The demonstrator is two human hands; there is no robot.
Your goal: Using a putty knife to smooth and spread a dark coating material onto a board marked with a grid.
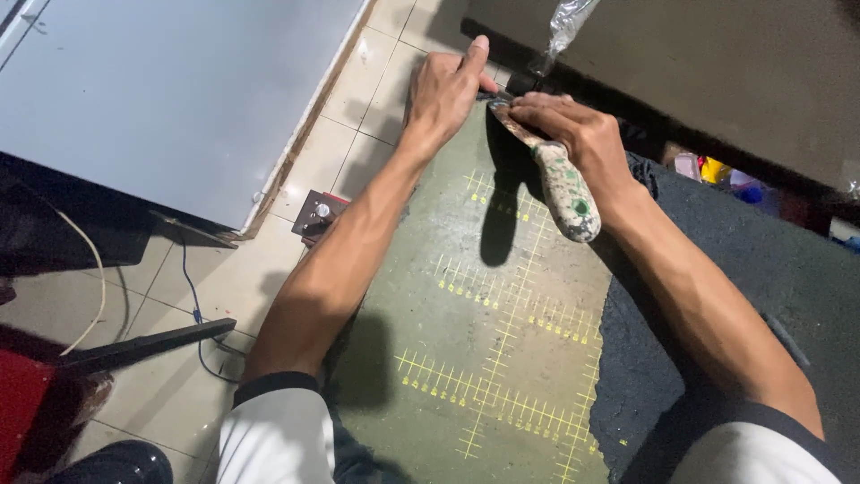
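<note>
Right hand [573, 134] clamped on paint-flecked knife [560, 179] at far edge of green cutting mat [502, 332]; left hand [443, 90] pressing flat beside blade. Best kept steady, fingers clear.

tiled floor [358, 116] | grey panel [170, 90] | blue cable [190, 296] | white cord [90, 269] | black bar [143, 345]

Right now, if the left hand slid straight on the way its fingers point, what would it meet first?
Probably the dark board lying across the top, just beyond the left hand, whose index fingertip nearly reaches its edge. The clear plastic strip hangs slightly right of that line; depth is unclear.
</note>
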